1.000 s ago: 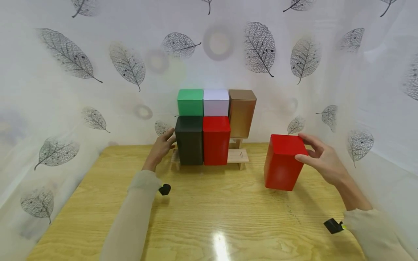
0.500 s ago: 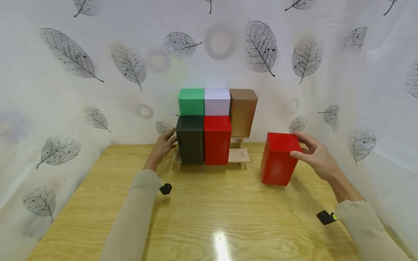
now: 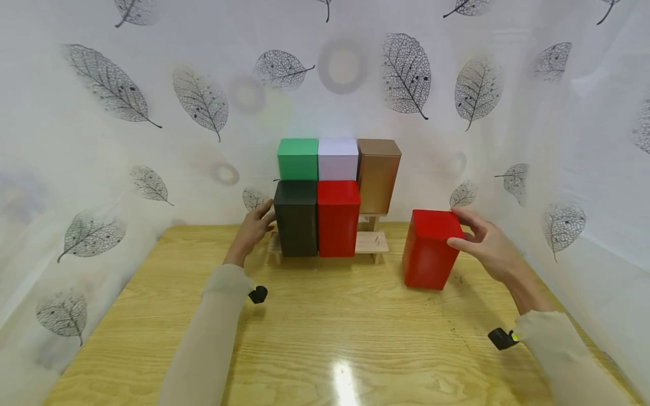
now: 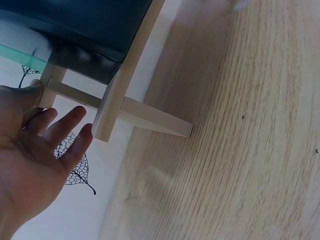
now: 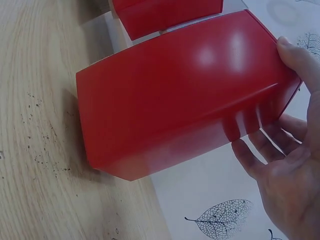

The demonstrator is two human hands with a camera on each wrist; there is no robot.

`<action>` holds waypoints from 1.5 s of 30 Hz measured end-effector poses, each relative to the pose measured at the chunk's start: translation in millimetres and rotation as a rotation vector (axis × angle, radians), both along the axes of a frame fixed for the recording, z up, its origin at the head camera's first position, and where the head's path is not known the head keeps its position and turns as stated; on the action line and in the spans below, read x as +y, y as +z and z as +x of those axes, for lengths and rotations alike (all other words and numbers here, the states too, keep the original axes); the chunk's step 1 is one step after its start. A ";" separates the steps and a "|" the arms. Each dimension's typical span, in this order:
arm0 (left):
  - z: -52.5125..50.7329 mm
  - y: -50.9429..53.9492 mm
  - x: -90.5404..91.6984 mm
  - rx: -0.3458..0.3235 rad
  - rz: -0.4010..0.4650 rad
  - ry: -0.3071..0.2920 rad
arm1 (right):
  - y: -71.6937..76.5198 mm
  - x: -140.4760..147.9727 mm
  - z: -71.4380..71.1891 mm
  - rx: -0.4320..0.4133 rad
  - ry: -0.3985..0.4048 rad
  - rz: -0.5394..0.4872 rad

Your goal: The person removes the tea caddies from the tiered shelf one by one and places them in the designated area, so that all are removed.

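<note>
My right hand (image 3: 484,248) grips a tall red box (image 3: 431,251) near its top, thumb on one side and fingers on another. The box stands slightly tilted in the right wrist view; whether its base touches the table I cannot tell. To the left, my left hand (image 3: 254,225) is beside the black box (image 3: 295,220), its fingers loosely bent at the end of the wooden stand (image 4: 107,110). In the left wrist view the thumb lies by the stand's upright; contact is unclear. Another red box (image 3: 337,220) sits next to the black one on the lower step.
On the stand's upper step are a green box (image 3: 297,160), a white box (image 3: 337,160) and a brown box (image 3: 378,177). Bare wood shows at the lower step's right end (image 3: 370,242). A leaf-printed curtain (image 3: 203,34) closes off the wooden table (image 3: 325,316) behind.
My right hand has carried the red box a little leftward, toward the stand, and its base shows higher in the view. The left hand has stayed at the stand's end.
</note>
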State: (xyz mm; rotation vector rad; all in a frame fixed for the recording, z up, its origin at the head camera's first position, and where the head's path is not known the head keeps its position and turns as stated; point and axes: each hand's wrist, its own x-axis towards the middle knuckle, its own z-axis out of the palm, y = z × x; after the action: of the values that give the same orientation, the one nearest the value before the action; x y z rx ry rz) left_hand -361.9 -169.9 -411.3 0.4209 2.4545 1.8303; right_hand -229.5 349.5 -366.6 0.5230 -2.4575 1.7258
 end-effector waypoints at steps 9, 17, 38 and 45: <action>11.9 17.2 3.5 -0.035 0.029 -0.025 | 0.3 -3.3 10.7 0.012 0.013 0.033; 25.0 29.8 6.1 -0.036 0.031 -0.030 | -8.7 -13.7 20.1 0.033 0.123 -0.118; 25.2 30.2 5.3 -0.030 0.032 -0.041 | -19.7 -29.5 34.9 0.063 0.148 -0.068; 26.5 31.1 5.1 -0.025 0.033 -0.044 | -19.8 -27.6 35.0 0.057 0.115 0.008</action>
State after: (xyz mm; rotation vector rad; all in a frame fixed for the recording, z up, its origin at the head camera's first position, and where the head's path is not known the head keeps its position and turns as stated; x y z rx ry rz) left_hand -335.4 -164.8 -380.2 0.4465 2.3826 1.8493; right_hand -194.5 321.9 -386.3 0.7175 -2.4406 1.7161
